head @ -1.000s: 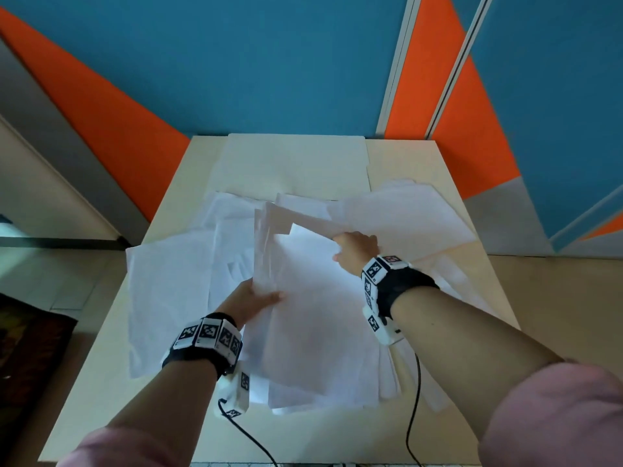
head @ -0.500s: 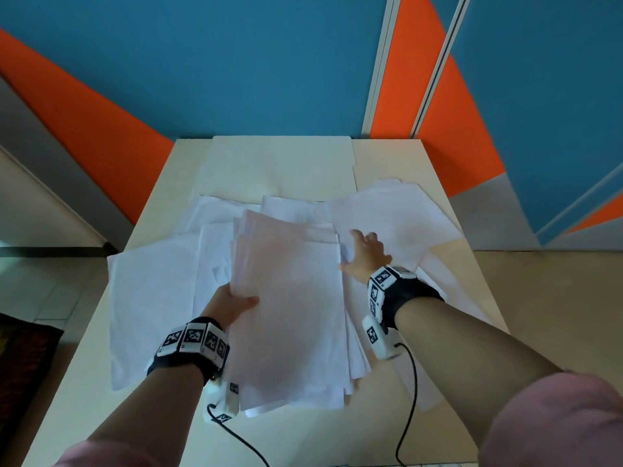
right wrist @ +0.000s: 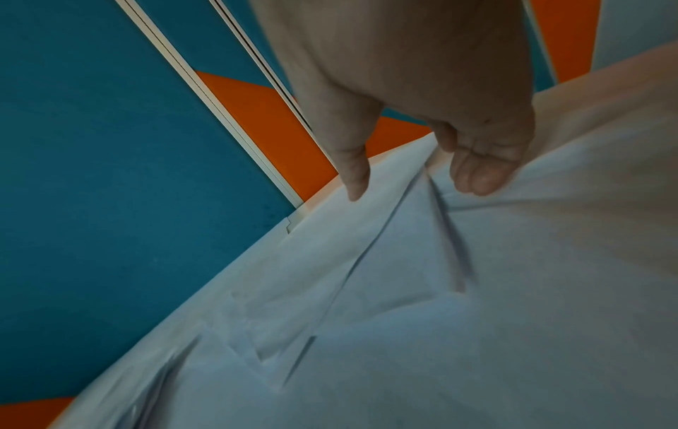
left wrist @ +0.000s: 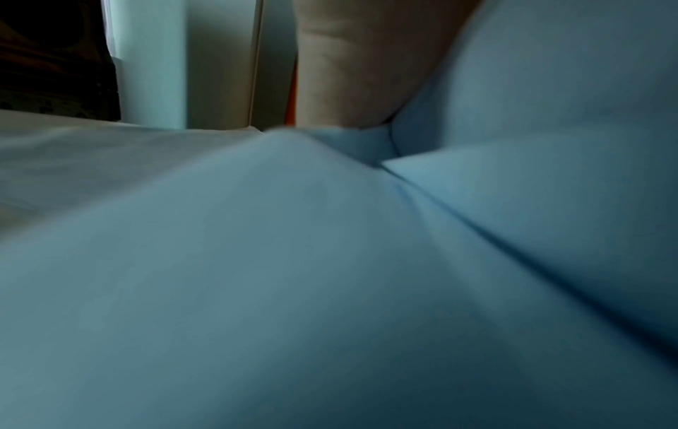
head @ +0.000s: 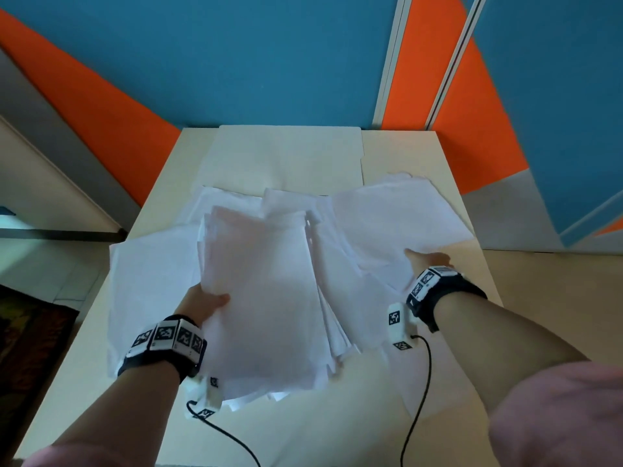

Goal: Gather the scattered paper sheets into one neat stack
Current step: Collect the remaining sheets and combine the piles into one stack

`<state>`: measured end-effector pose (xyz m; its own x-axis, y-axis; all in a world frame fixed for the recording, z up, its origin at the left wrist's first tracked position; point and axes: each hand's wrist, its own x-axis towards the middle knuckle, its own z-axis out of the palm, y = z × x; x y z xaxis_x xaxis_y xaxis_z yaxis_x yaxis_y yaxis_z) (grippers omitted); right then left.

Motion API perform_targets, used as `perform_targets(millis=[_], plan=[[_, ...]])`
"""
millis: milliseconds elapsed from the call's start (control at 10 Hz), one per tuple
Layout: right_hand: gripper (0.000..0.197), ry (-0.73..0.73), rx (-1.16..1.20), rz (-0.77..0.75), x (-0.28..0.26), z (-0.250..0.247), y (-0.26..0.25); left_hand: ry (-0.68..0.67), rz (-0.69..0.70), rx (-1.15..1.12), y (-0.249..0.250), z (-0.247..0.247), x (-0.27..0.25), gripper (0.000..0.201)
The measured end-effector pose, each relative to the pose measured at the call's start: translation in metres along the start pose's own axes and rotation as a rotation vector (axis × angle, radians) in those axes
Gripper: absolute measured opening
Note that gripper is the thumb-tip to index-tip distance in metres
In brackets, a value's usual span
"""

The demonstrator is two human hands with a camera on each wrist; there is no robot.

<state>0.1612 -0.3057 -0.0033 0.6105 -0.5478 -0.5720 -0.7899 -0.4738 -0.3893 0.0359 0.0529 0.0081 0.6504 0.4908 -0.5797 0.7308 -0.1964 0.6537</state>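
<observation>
Your left hand [head: 202, 303] grips the gathered stack [head: 266, 298] by its left edge, thumb on top, over the middle of the worktop [head: 354, 426]. Your right hand [head: 426, 261] rests on the loose sheets [head: 397, 224] just right of it, thumb and bent fingertips on creased paper; whether they pinch it, I cannot tell

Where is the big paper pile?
In the head view, the gathered pile is over the middle of the table, gripped at its left edge by the left hand; loose sheets lie to its right.
</observation>
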Motion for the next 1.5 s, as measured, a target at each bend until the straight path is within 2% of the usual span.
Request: perform_targets(millis=[100, 200, 300, 400, 500, 600, 700, 800, 900, 1000, 1100, 1200, 1300, 1400, 1500], plan=[[0.103, -0.003, 0.005, 0.000, 0.007, -0.001, -0.008, 0.059, -0.002, -0.009, -0.002, -0.001, -0.002, 0.046], [0.098, -0.006, 0.081, -0.014, 0.022, 0.002, -0.010, 0.090, -0.010, -0.046, -0.005, -0.003, -0.004, 0.046], [0.070, -0.082, 0.197, -0.062, 0.028, 0.007, -0.014, 0.115, -0.033, -0.124, -0.007, -0.002, -0.007, 0.048], [0.048, -0.048, 0.197, -0.061, 0.019, 0.011, -0.022, 0.129, -0.034, -0.176, -0.007, 0.001, -0.008, 0.047], [0.039, -0.028, -0.167, -0.183, 0.022, 0.017, -0.025, 0.133, -0.023, -0.209, -0.007, 0.005, -0.010, 0.045], [0.028, -0.023, 0.133, -0.170, 0.029, 0.013, -0.027, 0.138, -0.030, -0.234, -0.006, 0.006, -0.012, 0.045], [0.028, 0.036, 0.316, -0.214, 0.031, 0.009, -0.024, 0.147, -0.014, -0.260, -0.003, 0.007, -0.014, 0.044], [0.011, -0.028, 0.422, -0.228, 0.039, 0.000, -0.020, 0.176, 0.007, -0.255, 0.000, 0.005, -0.016, 0.044], [0.009, -0.148, 0.453, -0.243, 0.045, -0.017, -0.010, 0.204, 0.019, -0.235, 0.003, -0.001, -0.016, 0.044], [0.020, -0.250, 0.532, -0.226, 0.051, -0.028, 0.004, 0.222, 0.019, -0.215, 0.004, -0.008, -0.015, 0.046], [0.023, -0.175, 0.577, -0.244, 0.053, -0.037, 0.016, 0.215, 0.022, -0.215, 0.004, -0.012, -0.014, 0.045], [0.015, -0.038, 0.608, -0.228, 0.049, -0.050, 0.024, 0.217, 0.029, -0.199, 0.007, -0.010, -0.012, 0.046], [0.022, -0.029, 0.644, -0.260, 0.047, -0.052, 0.032, 0.178, 0.048, -0.187, 0.014, -0.003, -0.010, 0.044], [0.019, -0.119, 0.703, -0.248, 0.037, -0.049, 0.035, 0.141, 0.071, -0.197, 0.021, 0.005, -0.008, 0.043], [0.022, -0.299, 0.711, -0.250, 0.025, -0.044, 0.038, 0.108, 0.084, -0.218, 0.027, 0.007, -0.006, 0.043]])
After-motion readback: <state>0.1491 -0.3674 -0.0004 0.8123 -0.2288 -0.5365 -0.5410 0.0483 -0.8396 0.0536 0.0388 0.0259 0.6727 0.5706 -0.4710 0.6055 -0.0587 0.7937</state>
